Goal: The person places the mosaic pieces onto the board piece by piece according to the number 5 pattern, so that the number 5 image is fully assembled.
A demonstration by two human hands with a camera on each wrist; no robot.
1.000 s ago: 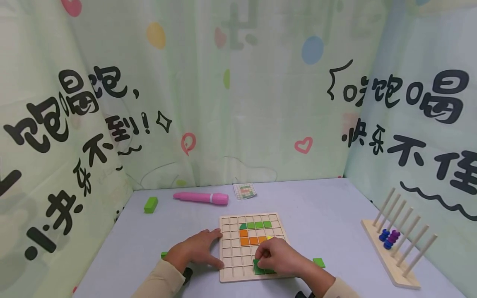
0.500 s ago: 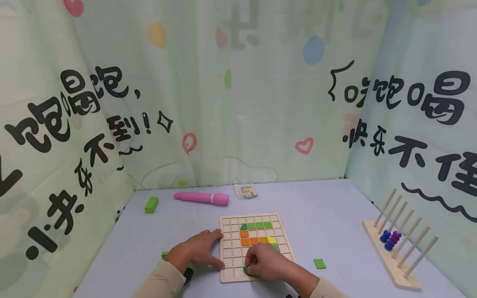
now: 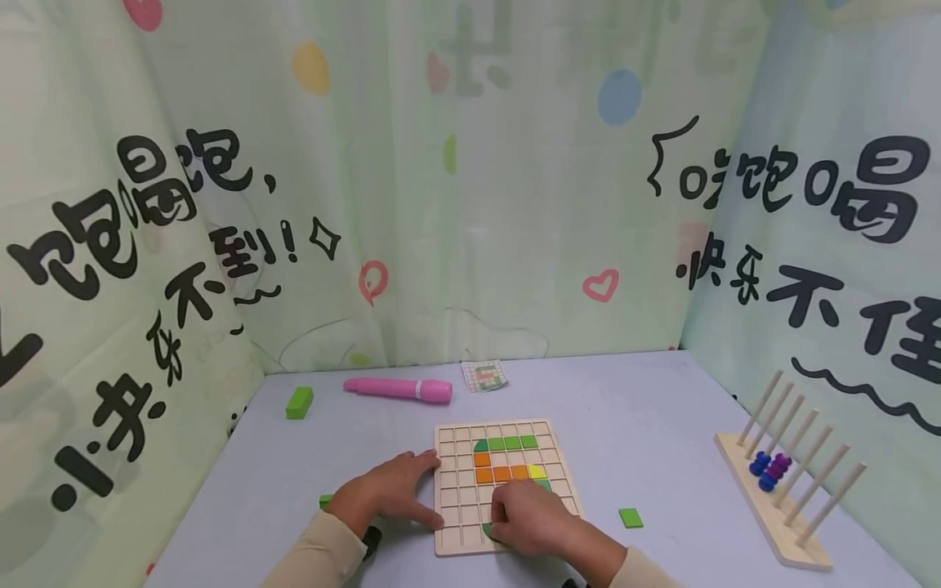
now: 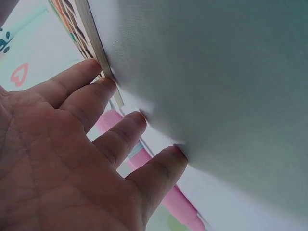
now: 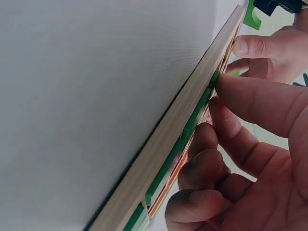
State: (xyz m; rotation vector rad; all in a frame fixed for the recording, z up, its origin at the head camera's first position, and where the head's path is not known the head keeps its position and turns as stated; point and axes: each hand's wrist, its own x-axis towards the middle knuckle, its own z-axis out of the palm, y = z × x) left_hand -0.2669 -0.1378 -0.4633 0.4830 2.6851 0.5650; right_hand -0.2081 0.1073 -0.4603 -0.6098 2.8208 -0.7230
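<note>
A wooden grid board [image 3: 450, 518] lies flat on the table. Spread around its left edge, my left hand [image 3: 393, 490] touches the side with thumb and fingertips. Over the board's near edge, my right hand [image 3: 529, 514] pinches a small dark green tile [image 5: 213, 79] between thumb and index finger, at a near-row cell. More dark green tiles [image 5: 166, 168] sit along that row in the right wrist view; in the head view the hand hides them. Farther up the grid lie light green tiles [image 3: 512, 443], orange tiles [image 3: 501, 474] and a yellow tile [image 3: 537, 471].
A loose green tile [image 3: 631, 518] lies right of the board. Behind it are a pink pen-shaped object [image 3: 397, 390], a patterned card [image 3: 484, 376] and a green block [image 3: 299, 403]. A peg stand [image 3: 779, 506] with blue and purple beads is at the right.
My right hand has moved left along the board's near edge, uncovering the yellow tile and bringing the dark green tile to a cell further left. My left hand stays in place.
</note>
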